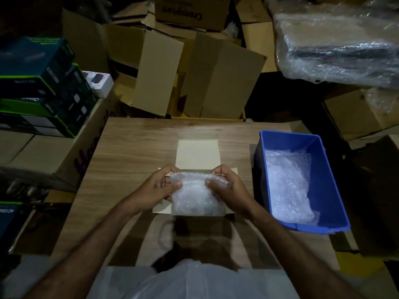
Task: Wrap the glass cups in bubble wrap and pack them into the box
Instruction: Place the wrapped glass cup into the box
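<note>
Bubble wrap bundle (197,194) sits in the open cardboard box (198,213) at the middle of the wooden surface (133,147), filling the box's near part and rising above its rim. No glass shows through the wrap. Left hand (158,188) grips the bundle's left upper edge, fingers curled, thumb on the wrap. Right hand (226,186) pinches the right upper edge, fingers bent over the top. Box lid (197,153) lies flat, folded away from the person. Blue bin (330,180) stands just right of the box, holding loose bubble wrap sheets (288,186). Stacked cartons (168,67) surround the surface.
</note>
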`<state>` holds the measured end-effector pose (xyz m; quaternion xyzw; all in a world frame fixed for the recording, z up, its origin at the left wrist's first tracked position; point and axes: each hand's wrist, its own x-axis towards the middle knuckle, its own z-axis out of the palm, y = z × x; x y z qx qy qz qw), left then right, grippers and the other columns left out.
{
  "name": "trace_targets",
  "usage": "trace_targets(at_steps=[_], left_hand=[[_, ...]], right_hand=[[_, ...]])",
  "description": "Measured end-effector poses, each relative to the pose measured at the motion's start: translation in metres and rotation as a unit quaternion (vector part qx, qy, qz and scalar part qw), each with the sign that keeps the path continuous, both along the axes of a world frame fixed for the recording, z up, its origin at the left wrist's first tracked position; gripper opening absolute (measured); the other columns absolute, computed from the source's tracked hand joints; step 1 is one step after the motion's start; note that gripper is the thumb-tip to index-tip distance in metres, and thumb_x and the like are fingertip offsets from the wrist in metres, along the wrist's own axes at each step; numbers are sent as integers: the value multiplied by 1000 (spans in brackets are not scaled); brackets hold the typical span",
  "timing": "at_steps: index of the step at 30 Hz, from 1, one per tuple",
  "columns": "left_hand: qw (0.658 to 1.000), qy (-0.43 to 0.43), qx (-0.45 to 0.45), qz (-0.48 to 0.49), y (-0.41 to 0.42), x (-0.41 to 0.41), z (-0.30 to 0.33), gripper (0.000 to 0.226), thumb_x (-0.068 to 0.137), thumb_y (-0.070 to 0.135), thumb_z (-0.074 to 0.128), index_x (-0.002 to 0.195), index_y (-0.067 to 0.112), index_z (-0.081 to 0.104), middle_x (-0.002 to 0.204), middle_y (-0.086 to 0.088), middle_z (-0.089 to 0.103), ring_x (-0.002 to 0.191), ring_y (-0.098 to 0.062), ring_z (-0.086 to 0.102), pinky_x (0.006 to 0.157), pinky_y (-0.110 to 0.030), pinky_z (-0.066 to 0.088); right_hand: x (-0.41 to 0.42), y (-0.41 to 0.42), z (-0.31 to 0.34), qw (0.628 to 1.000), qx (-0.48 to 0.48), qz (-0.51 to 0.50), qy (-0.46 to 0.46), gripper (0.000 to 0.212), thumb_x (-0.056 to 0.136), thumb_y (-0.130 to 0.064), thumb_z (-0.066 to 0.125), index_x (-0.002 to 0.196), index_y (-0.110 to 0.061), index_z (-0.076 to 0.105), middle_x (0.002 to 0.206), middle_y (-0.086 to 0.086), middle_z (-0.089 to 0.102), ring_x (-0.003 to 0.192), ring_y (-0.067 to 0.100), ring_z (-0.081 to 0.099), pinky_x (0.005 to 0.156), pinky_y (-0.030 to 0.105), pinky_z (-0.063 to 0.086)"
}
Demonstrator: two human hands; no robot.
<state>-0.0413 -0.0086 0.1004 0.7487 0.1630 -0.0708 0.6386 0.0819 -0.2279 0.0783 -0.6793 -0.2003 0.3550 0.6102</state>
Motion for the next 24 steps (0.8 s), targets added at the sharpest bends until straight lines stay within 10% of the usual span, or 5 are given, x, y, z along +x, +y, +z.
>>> trace_targets(at_steps=[5,10,14,18,24], left_hand=[[999,26,-14,33,-2,-1,-7,20,101,-3,49,94,-2,67,95,-14,66,66,-6,66,54,-15,49],[988,34,-122,84,-1,-6,-14,45,82,35,66,107,-2,74,109,-15,74,95,-32,71,74,-35,57],[995,-1,-53,83,-1,-5,-22,40,87,-4,72,124,6,60,114,-17,71,98,-33,71,77,-37,62],[999,26,5,24,4,-3,-29,20,94,5,68,111,14,62,105,-3,67,83,-21,71,59,-36,61],[989,109,-96,43,9,3,-32,21,98,3,58,113,-3,71,116,-10,72,104,-18,73,80,-23,59]], right_hand=[[-11,4,-16,998,31,-19,49,23,96,9,50,94,2,72,109,14,67,89,27,66,66,29,58],[-14,-2,-27,996,13,0,83,30,84,-30,73,104,-8,78,121,6,69,112,25,67,90,38,58],[-18,0,-29,998,45,-17,-27,39,86,-15,78,121,-8,61,121,12,64,103,33,70,78,48,63],[-28,7,-33,998,22,-44,-43,18,95,-7,67,113,-10,64,115,10,65,84,34,73,63,53,62],[-37,5,-51,996,-6,-88,30,14,90,0,69,101,-3,78,120,0,68,109,14,67,89,40,61]])
